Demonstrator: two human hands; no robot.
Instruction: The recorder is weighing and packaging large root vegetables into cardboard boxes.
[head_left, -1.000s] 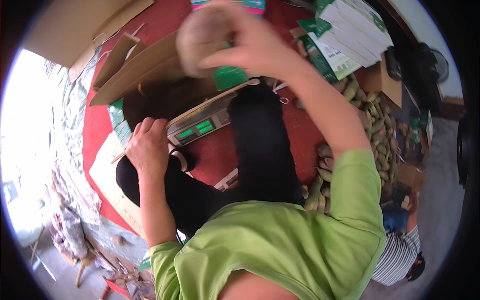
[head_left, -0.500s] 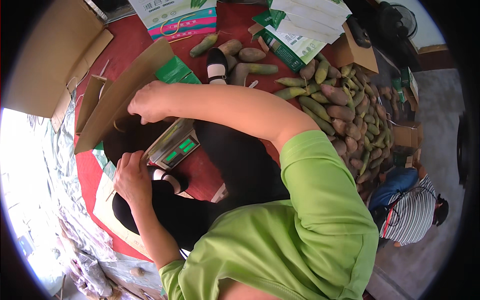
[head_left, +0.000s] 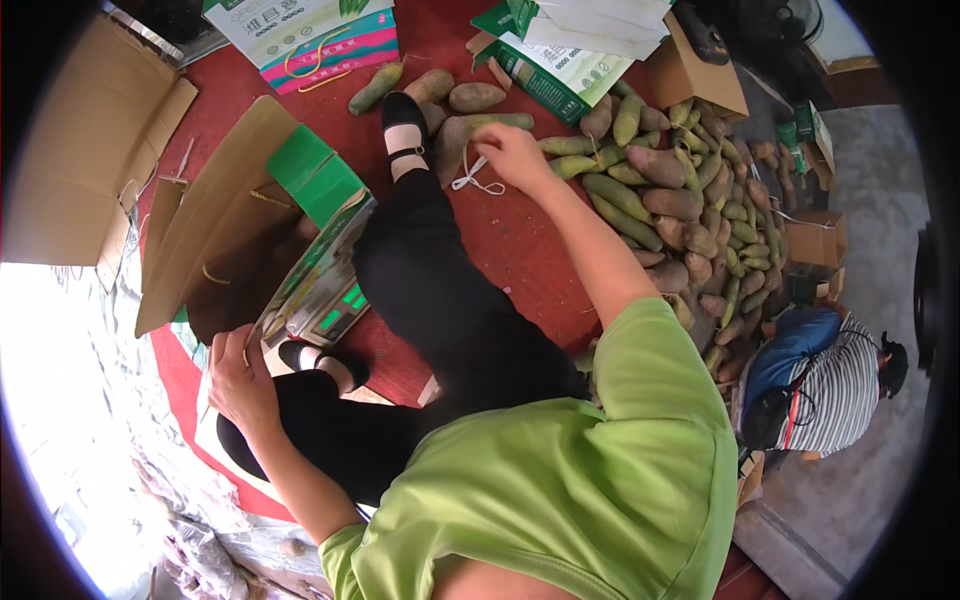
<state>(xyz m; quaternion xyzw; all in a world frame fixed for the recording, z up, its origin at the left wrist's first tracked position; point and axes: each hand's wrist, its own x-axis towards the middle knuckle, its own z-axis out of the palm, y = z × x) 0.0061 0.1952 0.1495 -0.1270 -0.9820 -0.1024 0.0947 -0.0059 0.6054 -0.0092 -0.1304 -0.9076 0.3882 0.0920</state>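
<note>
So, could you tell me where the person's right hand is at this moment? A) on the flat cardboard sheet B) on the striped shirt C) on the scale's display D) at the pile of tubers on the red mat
D: the right hand reaches out to the pile of tubers on the red mat, while the left hand rests by the open cardboard box.

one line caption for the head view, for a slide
Seated person steadies an open cardboard box with the left hand while the right hand reaches toward piled sweet potatoes.

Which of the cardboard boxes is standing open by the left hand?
The brown box with green flaps, beside the left hand; the printed ones lie flat farther off.
</note>
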